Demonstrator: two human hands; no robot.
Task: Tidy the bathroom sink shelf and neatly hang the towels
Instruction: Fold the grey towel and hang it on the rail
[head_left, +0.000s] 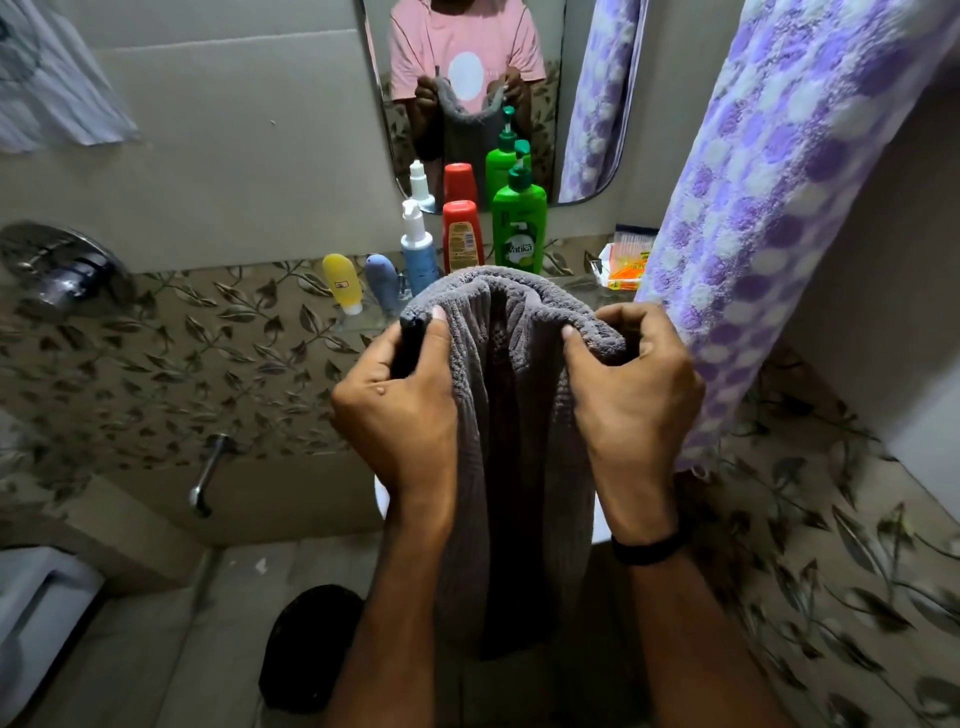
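A grey ribbed towel (511, 415) hangs down in front of me, held up by its top edge. My left hand (402, 405) pinches the towel's left corner between thumb and fingers. My right hand (631, 395) grips the bunched right part of the same edge. Behind the towel, the glass shelf (363, 319) carries a yellow tube (342, 283), a blue tube (382, 283), a white-and-blue pump bottle (418, 249), a red bottle (461, 236), a green pump bottle (519, 223) and an orange box (626, 265). A purple patterned towel (779, 208) hangs at the right.
A mirror (467, 93) above the shelf reflects a person holding the towel. A striped cloth (52, 88) hangs at top left. A chrome shower valve (57, 265) and a wall tap (208, 473) sit on the left wall. A dark slipper (309, 649) lies on the floor.
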